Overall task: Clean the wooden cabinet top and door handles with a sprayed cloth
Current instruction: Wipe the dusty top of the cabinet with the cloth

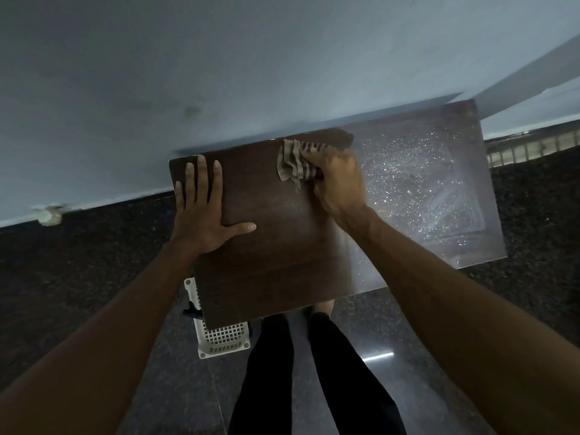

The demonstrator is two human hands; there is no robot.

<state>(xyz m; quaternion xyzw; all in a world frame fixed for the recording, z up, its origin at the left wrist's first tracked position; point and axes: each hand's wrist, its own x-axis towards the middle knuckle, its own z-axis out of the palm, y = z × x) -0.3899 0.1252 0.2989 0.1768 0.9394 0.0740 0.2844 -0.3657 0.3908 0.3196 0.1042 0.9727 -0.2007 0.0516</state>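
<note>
Wooden cabinet top (pixel 276 246): left hand (pixel 201 215) flat, right hand (pixel 339 180) grips cloth (pixel 293 164).

Both arms bare, reaching forward, well apart. Left forearm (pixel 125 324) came in from lower left. Left hand (pixel 202 215) lay palm down, flat on the cabinet top (pixel 276 262), fingers (pixel 201 174) straight and slightly spread, thumb (pixel 241 228) stretched out toward the right. Right forearm (pixel 455 293) came in from lower right, wrist bent slightly inward. Right hand (pixel 340 183) was back-up and a little blurred, its fingers curled round a striped cloth (pixel 293 164), pressing it to the top's far edge.
</note>
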